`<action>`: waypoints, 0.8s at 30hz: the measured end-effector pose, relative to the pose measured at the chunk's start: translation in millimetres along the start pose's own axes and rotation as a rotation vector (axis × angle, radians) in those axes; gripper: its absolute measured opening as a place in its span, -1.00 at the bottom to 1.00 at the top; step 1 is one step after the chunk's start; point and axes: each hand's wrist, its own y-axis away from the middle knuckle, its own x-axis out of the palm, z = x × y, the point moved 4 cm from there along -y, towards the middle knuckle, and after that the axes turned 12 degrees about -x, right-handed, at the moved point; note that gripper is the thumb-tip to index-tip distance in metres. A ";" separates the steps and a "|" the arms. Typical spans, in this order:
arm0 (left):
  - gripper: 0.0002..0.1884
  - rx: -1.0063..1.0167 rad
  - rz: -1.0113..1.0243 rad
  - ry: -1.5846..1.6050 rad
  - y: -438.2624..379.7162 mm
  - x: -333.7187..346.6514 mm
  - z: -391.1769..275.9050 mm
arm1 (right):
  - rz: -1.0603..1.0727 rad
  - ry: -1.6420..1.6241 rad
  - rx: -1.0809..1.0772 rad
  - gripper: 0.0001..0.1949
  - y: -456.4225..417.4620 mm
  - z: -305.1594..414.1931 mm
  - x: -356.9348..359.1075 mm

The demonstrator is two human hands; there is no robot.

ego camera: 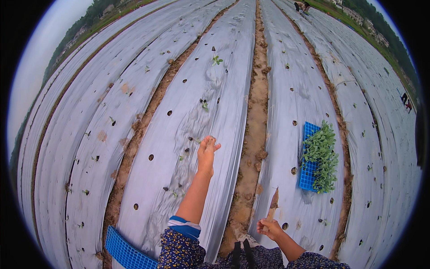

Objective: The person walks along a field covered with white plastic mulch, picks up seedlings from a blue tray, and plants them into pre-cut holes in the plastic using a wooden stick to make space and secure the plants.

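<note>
My left hand [206,151] reaches over a bed covered with silvery plastic mulch film [168,141], thumb spread away from muddy fingers. I see nothing held in it, though the fingertips partly hide the palm side. Just left of the fingers lies a seedling with a dark root plug [190,138]; its leaves pass close to the hand. More loose seedlings [204,106] lie along the same bed, and one lies farther up [216,60]. Low on the right, my right hand [269,228] grips a pointed wooden stick [272,208], its upturned tip coated in soil.
A blue plug tray [308,175] of leafy seedlings [323,154] rests on the right-hand bed. Another blue tray [129,250] lies at bottom left. Between the beds runs a wet, muddy furrow [257,97]. Planting holes [151,157] dot the film. A person [302,6] bends over far off.
</note>
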 end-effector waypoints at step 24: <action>-0.50 -0.374 -0.739 0.053 512.5 -380.2 411.4 | 0.874 0.654 0.156 -0.74 126.6 -171.8 157.0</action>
